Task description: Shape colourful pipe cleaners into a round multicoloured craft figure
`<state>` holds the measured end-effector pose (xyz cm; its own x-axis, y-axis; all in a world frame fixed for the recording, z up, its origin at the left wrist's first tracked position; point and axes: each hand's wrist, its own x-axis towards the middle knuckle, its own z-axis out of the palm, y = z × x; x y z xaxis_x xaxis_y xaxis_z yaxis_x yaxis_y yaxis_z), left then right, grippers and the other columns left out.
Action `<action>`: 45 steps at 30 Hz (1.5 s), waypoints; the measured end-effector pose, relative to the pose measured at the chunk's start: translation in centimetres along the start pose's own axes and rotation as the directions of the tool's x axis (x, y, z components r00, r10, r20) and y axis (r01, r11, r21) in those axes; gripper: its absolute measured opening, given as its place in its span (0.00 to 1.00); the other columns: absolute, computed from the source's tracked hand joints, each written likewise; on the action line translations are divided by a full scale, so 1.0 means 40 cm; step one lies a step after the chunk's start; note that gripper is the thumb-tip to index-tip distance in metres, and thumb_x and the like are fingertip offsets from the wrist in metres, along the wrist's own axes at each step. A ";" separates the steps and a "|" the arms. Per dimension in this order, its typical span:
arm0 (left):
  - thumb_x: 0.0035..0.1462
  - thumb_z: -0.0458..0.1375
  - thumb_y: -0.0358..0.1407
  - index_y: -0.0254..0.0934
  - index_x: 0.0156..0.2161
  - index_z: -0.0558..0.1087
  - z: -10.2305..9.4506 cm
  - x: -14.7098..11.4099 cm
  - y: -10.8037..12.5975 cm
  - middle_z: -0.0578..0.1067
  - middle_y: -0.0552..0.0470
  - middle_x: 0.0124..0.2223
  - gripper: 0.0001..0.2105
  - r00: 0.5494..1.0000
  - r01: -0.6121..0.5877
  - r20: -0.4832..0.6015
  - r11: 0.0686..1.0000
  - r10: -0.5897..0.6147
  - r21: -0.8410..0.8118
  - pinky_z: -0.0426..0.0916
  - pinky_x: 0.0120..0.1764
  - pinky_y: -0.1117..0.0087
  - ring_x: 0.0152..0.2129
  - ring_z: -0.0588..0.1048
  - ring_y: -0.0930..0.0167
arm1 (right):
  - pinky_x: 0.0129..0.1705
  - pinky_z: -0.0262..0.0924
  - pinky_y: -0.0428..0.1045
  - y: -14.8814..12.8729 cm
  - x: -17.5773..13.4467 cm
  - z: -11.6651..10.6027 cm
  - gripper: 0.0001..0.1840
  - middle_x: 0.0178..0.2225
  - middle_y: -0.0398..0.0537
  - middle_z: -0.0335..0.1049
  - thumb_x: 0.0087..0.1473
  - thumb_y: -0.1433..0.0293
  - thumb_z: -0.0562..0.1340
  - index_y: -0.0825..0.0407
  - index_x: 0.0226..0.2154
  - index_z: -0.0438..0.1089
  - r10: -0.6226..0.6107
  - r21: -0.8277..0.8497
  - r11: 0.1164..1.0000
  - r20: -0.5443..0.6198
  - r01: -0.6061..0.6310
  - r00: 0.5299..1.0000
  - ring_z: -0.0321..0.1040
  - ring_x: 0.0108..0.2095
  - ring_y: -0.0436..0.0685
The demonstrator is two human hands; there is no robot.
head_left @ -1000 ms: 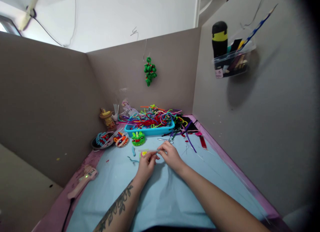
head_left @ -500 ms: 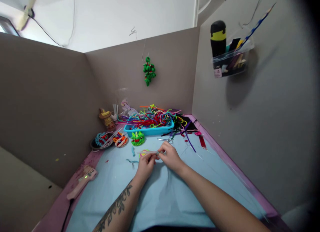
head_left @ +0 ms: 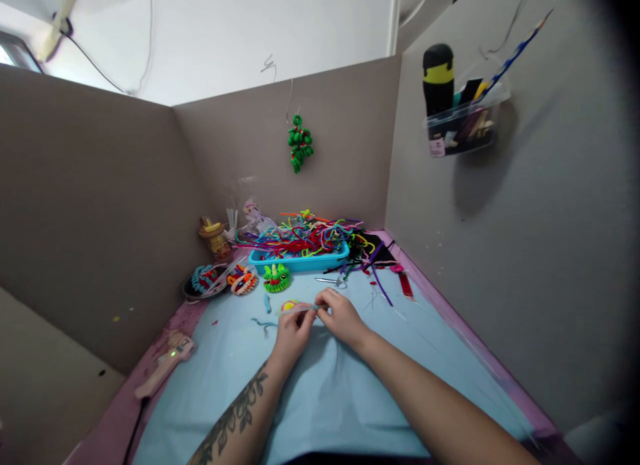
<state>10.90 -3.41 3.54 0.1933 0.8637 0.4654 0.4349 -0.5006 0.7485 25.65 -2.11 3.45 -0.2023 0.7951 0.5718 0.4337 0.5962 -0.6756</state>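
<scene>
My left hand point(head_left: 293, 331) is closed on a thin, pale, translucent stick point(head_left: 303, 307) lying sideways across its fingertips. At the stick's right end shows a small bit of light-blue pipe cleaner point(head_left: 316, 307), pinched by the closed fingers of my right hand point(head_left: 342, 315). Most of that blue piece is hidden by the fingers. Just beyond my left hand lies a round yellow and pink piece point(head_left: 289, 305), partly covered. To its left are a short blue fuzzy roll point(head_left: 267, 303) and a loose blue-green pipe cleaner point(head_left: 264, 323).
A blue tray point(head_left: 300, 260) heaped with pipe cleaners stands at the back. Scissors point(head_left: 333, 281) lie before it. Left are a green fuzzy dragon-like head point(head_left: 277, 278), an orange one point(head_left: 243, 280), a dark bowl point(head_left: 190, 288) and a pink corded tool point(head_left: 167, 367). Grey panels surround the table.
The stick's left end, which stuck out past my left hand, now shows less, and more of the yellow and pink piece is visible. Both hands stay together in nearly the same place.
</scene>
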 end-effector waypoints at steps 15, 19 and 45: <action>0.57 0.48 0.39 0.35 0.25 0.68 -0.007 -0.002 0.000 0.70 0.49 0.29 0.13 0.995 0.057 -0.080 0.998 -0.060 -0.039 0.63 0.33 0.71 0.29 0.69 0.70 | 0.32 0.55 0.45 -0.018 0.007 -0.011 0.06 0.25 0.43 0.65 0.51 0.75 0.56 0.53 0.26 0.68 0.021 0.075 0.997 0.088 -0.028 0.996 0.61 0.29 0.51; 0.55 0.49 0.39 0.35 0.28 0.69 -0.007 -0.003 -0.003 0.71 0.49 0.30 0.12 0.994 0.080 -0.074 0.995 -0.083 -0.053 0.63 0.32 0.72 0.28 0.69 0.71 | 0.29 0.54 0.44 -0.019 0.012 -0.012 0.08 0.23 0.42 0.64 0.51 0.74 0.56 0.53 0.23 0.66 0.074 0.122 0.989 0.084 -0.084 0.994 0.60 0.27 0.50; 0.51 0.54 0.39 0.33 0.22 0.70 -0.001 0.001 -0.012 0.70 0.52 0.20 0.13 0.984 0.162 -0.082 0.987 -0.160 0.015 0.60 0.24 0.73 0.19 0.67 0.73 | 0.31 0.56 0.45 -0.001 0.011 0.002 0.04 0.26 0.42 0.62 0.46 0.76 0.57 0.53 0.25 0.65 0.139 0.137 0.981 -0.012 -0.136 0.990 0.61 0.29 0.51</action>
<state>10.65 -3.13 3.20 0.0484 0.9251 0.3767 0.4733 -0.3534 0.8069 25.47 -1.78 3.71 -0.1294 0.8688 0.4780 0.3330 0.4921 -0.8043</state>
